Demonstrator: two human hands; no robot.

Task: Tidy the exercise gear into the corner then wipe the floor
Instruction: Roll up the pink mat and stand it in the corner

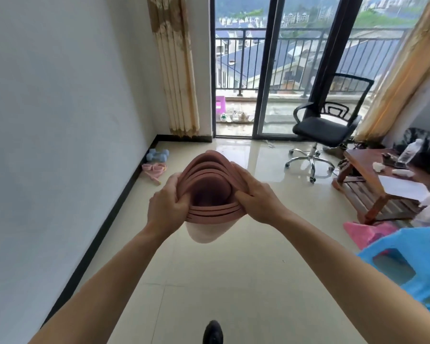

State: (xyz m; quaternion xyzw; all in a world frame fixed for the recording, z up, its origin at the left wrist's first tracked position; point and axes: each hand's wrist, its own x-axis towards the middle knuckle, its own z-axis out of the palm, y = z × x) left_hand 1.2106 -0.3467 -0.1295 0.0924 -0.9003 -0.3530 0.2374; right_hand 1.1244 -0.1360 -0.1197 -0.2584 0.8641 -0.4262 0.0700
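No legible text, numbers or brands anywhere. Clear plastic bottle [409, 152] on dark wooden low table [363, 161] at 3 o'clock was too blurred to read. Purple box [220, 105] at 12 o'clock showed a white patch, with no characters resolvable.

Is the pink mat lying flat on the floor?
No, the mat is rolled up, gripped on either side by the left hand and the right hand.

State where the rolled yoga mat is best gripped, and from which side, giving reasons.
Grip the rolled yoga mat round its outer wrap near the open end, one hand from each side, as the left hand and right hand do: the loose coils need squeezing inward.
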